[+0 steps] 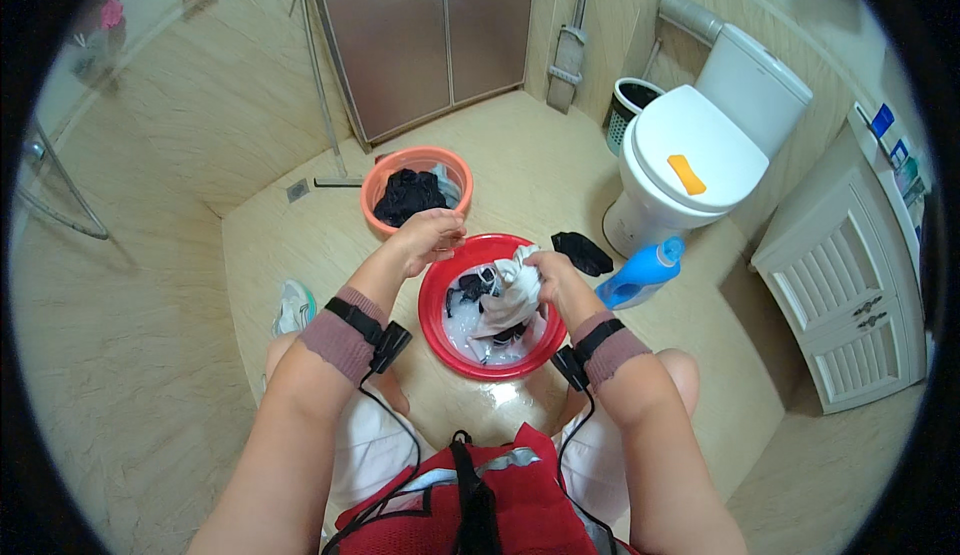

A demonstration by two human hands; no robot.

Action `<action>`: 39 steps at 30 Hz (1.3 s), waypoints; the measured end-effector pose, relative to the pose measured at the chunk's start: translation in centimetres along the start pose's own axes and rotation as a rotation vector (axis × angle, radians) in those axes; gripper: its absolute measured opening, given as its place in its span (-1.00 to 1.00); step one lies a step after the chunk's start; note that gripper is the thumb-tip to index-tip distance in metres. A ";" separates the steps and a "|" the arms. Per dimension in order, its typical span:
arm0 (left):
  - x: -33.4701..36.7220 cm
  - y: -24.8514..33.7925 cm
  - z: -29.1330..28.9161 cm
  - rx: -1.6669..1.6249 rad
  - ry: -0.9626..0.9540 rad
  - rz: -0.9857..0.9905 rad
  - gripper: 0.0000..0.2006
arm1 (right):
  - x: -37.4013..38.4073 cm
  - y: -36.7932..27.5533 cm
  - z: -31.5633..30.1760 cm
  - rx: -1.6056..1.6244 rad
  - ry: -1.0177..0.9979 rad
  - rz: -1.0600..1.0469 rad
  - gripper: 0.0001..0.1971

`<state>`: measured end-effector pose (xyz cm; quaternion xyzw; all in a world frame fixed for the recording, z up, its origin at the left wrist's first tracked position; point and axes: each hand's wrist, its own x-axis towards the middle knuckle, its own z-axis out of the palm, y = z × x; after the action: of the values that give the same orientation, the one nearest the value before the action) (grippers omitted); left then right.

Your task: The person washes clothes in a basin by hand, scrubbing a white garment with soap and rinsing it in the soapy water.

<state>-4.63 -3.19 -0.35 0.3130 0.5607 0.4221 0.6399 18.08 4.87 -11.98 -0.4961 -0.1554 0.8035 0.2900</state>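
A red basin (pixel 432 333) of soapy water stands on the floor in front of me, with dark and light clothes soaking in it. My right hand (pixel 556 275) is closed on a white garment (pixel 515 295), lifted partly out of the water. The garment's lower part hangs down among the wet clothes, and its kind is not clear. Over the far left rim, my left hand (pixel 437 235) is held with loosely bent fingers apart and nothing visible in them. Just beyond it an orange basin (pixel 466 177) holds a black garment (pixel 408 197) and a grey one (pixel 445 185).
A blue detergent bottle (pixel 640 273) and a black cloth (pixel 583 254) are right of the red basin. The toilet (pixel 690 140) stands at far right, with a white louvred cabinet (pixel 850 265) nearer. A floor squeegee (pixel 338 181) leans at far left.
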 end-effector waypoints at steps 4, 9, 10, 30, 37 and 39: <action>0.6 0.0 1.5 -0.048 0.025 0.124 -0.79 | 1.8 0.5 -0.5 -0.016 -0.095 -0.200 -0.72; 3.1 -7.7 1.3 -0.065 -0.203 0.119 -0.62 | -0.4 0.3 2.8 -0.011 -0.227 -0.168 -0.60; 3.7 -9.8 1.4 -0.182 -0.228 0.189 -0.56 | -1.4 0.4 4.7 -0.003 -0.191 -0.105 -0.61; 10.5 -23.2 1.0 -0.008 -0.630 -0.320 -0.36 | 9.9 8.6 -8.3 0.078 -0.430 0.110 -0.52; 18.9 -26.6 -0.1 0.517 -0.187 -0.036 -0.64 | 10.9 4.8 -9.5 -0.061 -0.124 -0.121 -0.42; 19.0 -24.5 0.6 0.980 0.244 0.087 -0.63 | 11.1 6.4 -9.8 -0.331 0.256 -0.296 -0.39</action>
<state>0.92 2.83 -30.30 0.5478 0.7502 0.1690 0.3294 21.07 6.37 -27.76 -0.6063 -0.3180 0.6465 0.3366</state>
